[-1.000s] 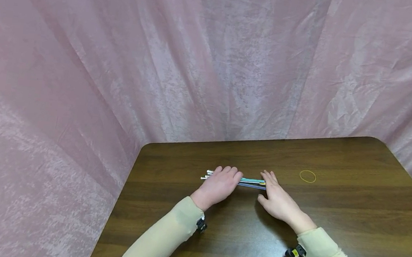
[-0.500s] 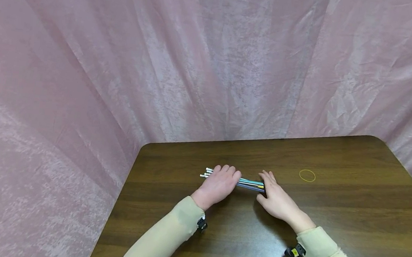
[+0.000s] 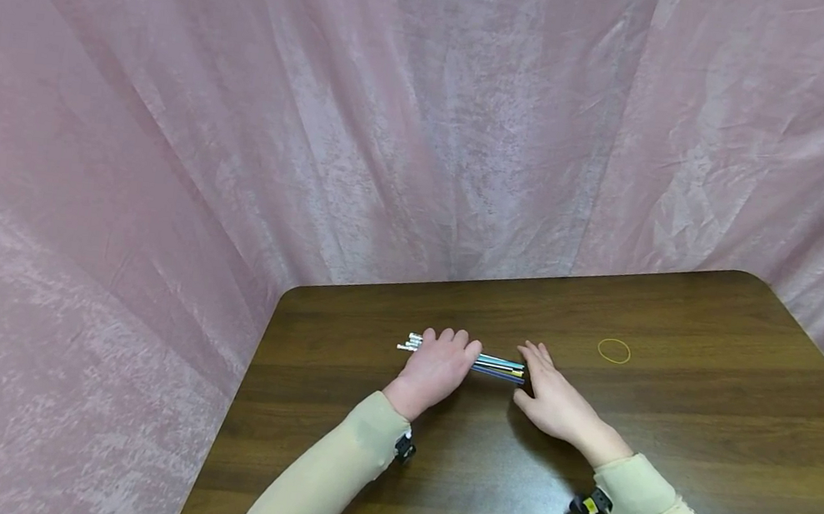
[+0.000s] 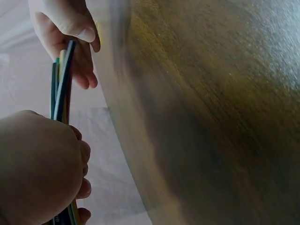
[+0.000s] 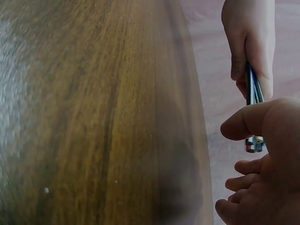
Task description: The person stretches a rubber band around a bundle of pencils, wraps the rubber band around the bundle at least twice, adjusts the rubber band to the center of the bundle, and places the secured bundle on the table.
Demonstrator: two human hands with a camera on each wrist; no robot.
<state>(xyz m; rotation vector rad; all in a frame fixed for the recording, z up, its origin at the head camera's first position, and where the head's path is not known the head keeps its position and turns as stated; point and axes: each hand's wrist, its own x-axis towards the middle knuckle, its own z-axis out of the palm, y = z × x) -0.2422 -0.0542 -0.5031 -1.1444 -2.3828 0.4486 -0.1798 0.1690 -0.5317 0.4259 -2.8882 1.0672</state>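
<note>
My left hand (image 3: 437, 373) grips a bundle of slim pencils (image 3: 497, 366) in blue, teal, white and yellow, held above the table. White eraser-like tips stick out on its left side. My right hand (image 3: 555, 399) stands open beside the bundle's right ends, thumb apart from the fingers. In the left wrist view the pencils (image 4: 60, 93) rise from the left fist and fan slightly toward the right hand (image 4: 70, 28). The right wrist view shows the blunt pencil ends (image 5: 254, 144) near the right thumb; whether they touch the palm, I cannot tell.
A thin yellow rubber band (image 3: 614, 339) lies on the brown wooden table (image 3: 724, 441), right of the hands. A pink curtain (image 3: 426, 124) hangs behind the table and along its left side. Small cameras (image 3: 590, 503) are strapped to both wrists.
The pencil bundle has shifted a little left in the left hand, and its right ends now lie apart from the right fingers in the head view. The right hand has barely moved.
</note>
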